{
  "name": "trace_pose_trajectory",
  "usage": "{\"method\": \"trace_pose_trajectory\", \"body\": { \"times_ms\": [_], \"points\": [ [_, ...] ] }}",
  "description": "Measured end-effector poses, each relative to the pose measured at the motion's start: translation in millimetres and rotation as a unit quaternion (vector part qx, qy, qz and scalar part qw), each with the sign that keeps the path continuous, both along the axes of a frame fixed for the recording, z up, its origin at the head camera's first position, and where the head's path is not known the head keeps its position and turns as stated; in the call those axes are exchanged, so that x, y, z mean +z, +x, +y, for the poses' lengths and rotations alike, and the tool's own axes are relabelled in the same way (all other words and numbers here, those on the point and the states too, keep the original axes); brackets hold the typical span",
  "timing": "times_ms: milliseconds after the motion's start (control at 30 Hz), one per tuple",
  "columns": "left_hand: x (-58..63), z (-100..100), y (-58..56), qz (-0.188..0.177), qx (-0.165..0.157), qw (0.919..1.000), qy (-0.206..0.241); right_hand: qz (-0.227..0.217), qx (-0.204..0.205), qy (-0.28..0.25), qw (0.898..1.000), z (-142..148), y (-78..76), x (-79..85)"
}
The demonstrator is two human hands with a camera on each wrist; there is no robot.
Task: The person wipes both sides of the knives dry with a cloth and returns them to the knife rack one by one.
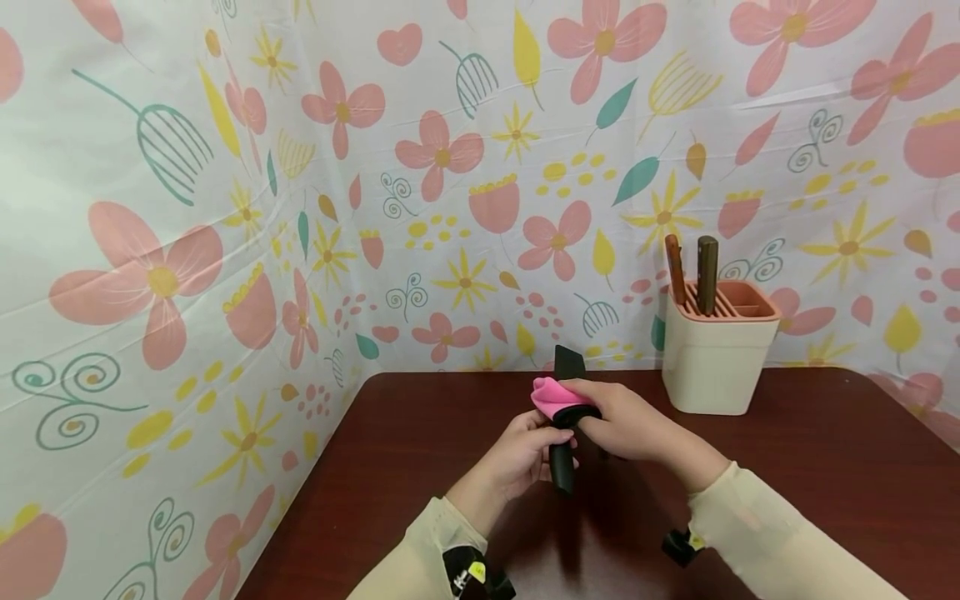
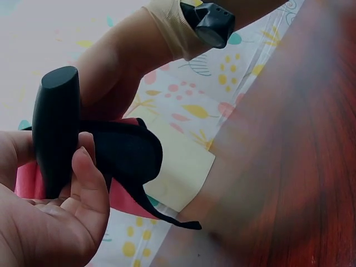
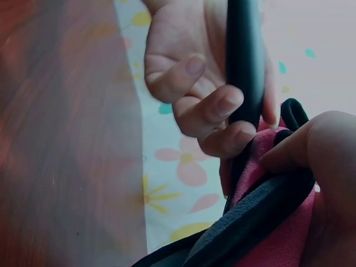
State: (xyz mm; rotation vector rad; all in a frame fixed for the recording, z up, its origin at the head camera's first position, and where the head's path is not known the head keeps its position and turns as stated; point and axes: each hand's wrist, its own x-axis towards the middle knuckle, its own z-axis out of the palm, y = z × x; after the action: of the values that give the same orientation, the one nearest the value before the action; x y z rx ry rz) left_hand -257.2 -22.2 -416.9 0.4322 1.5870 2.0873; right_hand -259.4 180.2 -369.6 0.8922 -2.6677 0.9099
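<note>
My left hand point(image 1: 531, 450) holds a black knife point(image 1: 562, 468) by its handle, the butt end turned toward me. Beyond the hands, the dark, wide blade point(image 1: 570, 363) points toward the wall. A pink and black cloth point(image 1: 551, 395) is folded about the blade near the handle, and my right hand point(image 1: 626, 421) grips it there. In the left wrist view, the cloth's black side point(image 2: 125, 150) hangs beside the handle point(image 2: 55, 128). The right wrist view has the left fingers point(image 3: 214, 108) curled at the handle, close to the bunched cloth point(image 3: 281, 233), which hides part of the blade.
A cream knife holder point(image 1: 716, 371) with an orange slotted top stands at the back right of the dark red table point(image 1: 420, 467). A brown handle point(image 1: 675, 268) and an olive-dark handle point(image 1: 707, 275) stick up from it. Flower-printed sheeting point(image 1: 465, 250) hangs behind and left.
</note>
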Motion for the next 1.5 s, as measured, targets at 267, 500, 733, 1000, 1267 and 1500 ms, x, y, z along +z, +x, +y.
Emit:
{"method": "trace_pose_trajectory", "body": {
  "times_ms": [267,500,733,1000,1267,1500],
  "points": [
    [0.1,-1,-1.2,0.008,0.004,0.9999,-0.009,0.002,0.006,-0.054,0.999,3,7.7,-6.5],
    [1.0,-2,-1.6,0.016,0.007,0.9998,-0.008,0.003,0.011,-0.074,0.997,4,14.8,-9.0],
    [1.9,-1,-1.2,0.030,0.001,0.9995,-0.007,-0.010,0.021,-0.101,0.995,7,21.3,-9.3],
    [-0.8,-2,-2.2,0.029,-0.011,0.9995,-0.010,-0.035,0.046,-0.127,0.990,14,23.8,-11.4],
    [-1.6,-5,-2.7,0.019,-0.039,0.9988,0.025,-0.019,0.038,-0.140,0.989,24,26.9,-7.1],
    [1.1,-6,-4.1,0.024,-0.044,0.9972,0.055,0.078,0.047,-0.150,0.984,8,50.4,4.4]
  ]
}}
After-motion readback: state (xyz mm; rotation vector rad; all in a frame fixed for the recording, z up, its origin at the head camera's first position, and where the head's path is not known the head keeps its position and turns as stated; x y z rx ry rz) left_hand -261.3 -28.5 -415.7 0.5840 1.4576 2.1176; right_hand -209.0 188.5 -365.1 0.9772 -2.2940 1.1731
